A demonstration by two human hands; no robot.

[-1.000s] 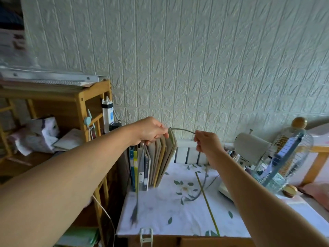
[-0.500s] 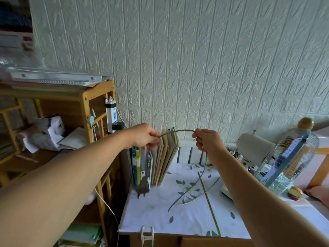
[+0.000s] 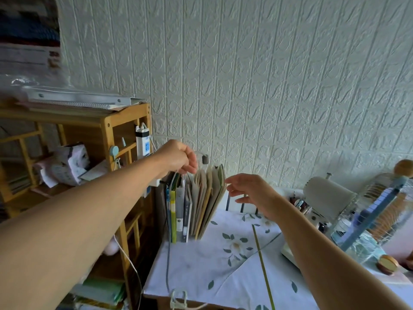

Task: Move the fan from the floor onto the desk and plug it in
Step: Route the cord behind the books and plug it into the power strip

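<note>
The left hand [image 3: 178, 158] pinched the fan's cord [image 3: 168, 242] just behind its plug [image 3: 205, 159], above the upright books [image 3: 196, 204], while the right hand [image 3: 250, 193] hung slack-fingered nearby and the fan [image 3: 357, 211] stood on the cloth-covered desk [image 3: 201, 276], at its right end.

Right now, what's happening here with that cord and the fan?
A person is getting a fan plugged in. The fan already stands on the desk, at its right side. The left hand holds the cord up near the plug, just beside a white power strip fixed to the wooden shelf. The right hand hovers open over the desk, holding nothing. The plug is not in a socket yet.
</note>
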